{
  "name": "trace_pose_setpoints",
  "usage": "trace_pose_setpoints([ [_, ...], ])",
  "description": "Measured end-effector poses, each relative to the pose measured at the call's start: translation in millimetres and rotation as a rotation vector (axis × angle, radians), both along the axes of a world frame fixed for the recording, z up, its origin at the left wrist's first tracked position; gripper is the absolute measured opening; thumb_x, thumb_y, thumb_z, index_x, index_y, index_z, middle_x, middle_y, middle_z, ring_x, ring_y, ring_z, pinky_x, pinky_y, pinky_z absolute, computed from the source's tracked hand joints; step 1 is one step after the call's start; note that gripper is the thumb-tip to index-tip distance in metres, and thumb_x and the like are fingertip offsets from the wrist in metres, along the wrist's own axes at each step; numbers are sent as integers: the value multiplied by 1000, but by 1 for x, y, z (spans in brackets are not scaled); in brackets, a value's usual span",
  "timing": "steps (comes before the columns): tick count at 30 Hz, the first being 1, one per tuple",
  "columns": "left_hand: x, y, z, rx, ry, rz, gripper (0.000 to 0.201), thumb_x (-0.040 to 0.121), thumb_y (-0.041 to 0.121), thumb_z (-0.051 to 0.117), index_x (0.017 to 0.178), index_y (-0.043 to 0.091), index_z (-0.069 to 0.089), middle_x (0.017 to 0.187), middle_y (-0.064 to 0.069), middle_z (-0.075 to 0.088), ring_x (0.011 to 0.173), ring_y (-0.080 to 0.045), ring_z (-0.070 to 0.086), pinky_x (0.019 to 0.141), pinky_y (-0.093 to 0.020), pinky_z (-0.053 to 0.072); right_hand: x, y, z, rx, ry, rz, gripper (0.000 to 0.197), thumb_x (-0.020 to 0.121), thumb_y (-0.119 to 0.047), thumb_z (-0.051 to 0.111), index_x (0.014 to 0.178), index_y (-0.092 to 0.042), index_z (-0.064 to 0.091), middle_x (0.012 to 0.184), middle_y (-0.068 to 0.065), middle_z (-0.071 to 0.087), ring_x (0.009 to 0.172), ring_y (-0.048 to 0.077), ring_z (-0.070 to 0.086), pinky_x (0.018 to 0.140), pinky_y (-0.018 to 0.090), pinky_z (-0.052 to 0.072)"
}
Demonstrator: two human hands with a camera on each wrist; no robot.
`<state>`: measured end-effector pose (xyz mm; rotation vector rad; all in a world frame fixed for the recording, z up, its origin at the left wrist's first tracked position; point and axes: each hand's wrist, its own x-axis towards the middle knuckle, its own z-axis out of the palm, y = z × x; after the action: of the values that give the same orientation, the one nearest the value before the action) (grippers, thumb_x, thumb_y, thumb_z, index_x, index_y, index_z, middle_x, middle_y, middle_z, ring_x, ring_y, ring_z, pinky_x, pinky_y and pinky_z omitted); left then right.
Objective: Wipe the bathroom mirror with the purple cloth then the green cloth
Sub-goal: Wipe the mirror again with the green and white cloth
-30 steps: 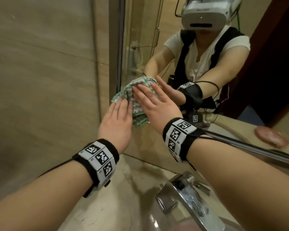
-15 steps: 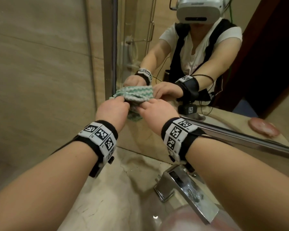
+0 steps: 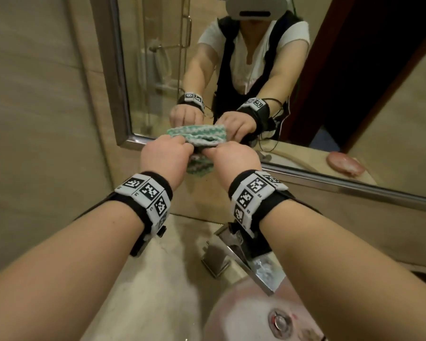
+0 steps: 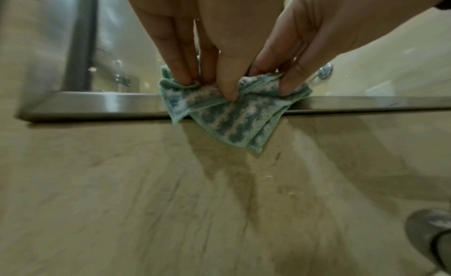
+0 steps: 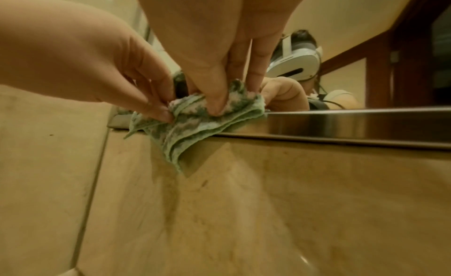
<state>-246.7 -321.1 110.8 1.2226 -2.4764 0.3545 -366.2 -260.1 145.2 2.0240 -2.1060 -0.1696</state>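
Both hands, left hand [image 3: 163, 157] and right hand [image 3: 234, 158], pinching folded green cloth [image 4: 227, 114] at mirror [image 3: 231, 70] frame's 6 o'clock edge. Probably second-cloth stage, near finish; purple cloth unseen.

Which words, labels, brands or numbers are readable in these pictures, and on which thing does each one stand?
No text can be read with certainty.
Left wristband: black-and-white square code patterns with tiny characters beside them, too small to read.
Right wristband: the same patterns and tiny characters, too small to read.
Green cloth, held by both hands: no text.
Faucet, mirror frame and headset in the mirror: no brand visible.
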Motion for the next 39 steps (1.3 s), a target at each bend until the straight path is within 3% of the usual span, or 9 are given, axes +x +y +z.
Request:
trace_pose_setpoints([
  [1,-7,5,1,-19,2,-21,10,64,12,79,66,11,69,64,-7,62,59,-28,59,47,-24,34,-7,6,1,12,-23,-32,45,93,-9,41,134,-27,46,127,7,54,114,26,52,78,36,44],
  [3,-24,14,1,-14,9,-90,5,79,14,68,82,12,71,81,-7,66,77,-29,61,54,-29,33,-20,21,4,20,-62,-92,47,93,-8,42,135,-29,45,128,7,53,115,27,52,84,37,45],
  [5,-42,21,0,-22,-10,-104,19,92,18,51,103,17,67,101,-3,64,96,-28,57,63,-32,34,-33,36,6,22,-86,-151,51,92,-6,41,135,-32,45,128,8,53,114,28,52,85,38,46],
  [7,-57,30,4,-5,-50,-110,23,95,20,46,110,20,63,109,-1,62,103,-25,55,71,-33,40,-45,47,7,42,-109,-220,53,93,-6,40,136,-35,43,131,9,51,116,28,51,88,39,45],
  [14,-107,50,21,44,-175,-173,22,92,16,49,109,18,63,106,-6,62,98,-28,57,76,-35,45,-84,72,7,63,-147,-352,48,98,-10,38,135,-38,42,133,9,50,117,29,51,89,38,45],
  [20,-133,60,22,58,-223,-164,22,93,20,49,110,19,62,106,-5,62,97,-28,58,76,-36,46,-106,92,1,1,-146,-300,43,96,-12,38,131,-38,45,124,7,56,110,28,54,82,36,43],
  [23,-145,66,24,50,-244,-146,22,93,19,47,109,19,61,104,-6,62,95,-28,58,75,-36,46,-118,98,-1,-20,-152,-285,41,97,-15,36,130,-38,46,122,5,58,111,26,54,76,33,35],
  [29,-169,82,24,21,-277,-114,23,93,19,46,111,17,60,102,-9,61,93,-29,58,72,-35,45,-142,117,0,-64,-197,-241,39,99,-20,34,130,-39,48,125,0,58,116,22,53,89,33,36],
  [39,-218,124,25,16,-276,-137,23,94,24,48,112,19,60,104,-6,58,97,-27,55,75,-36,45,-200,151,-6,-102,-217,-242,39,99,-17,33,128,-37,51,124,1,58,117,23,50,90,34,33],
])
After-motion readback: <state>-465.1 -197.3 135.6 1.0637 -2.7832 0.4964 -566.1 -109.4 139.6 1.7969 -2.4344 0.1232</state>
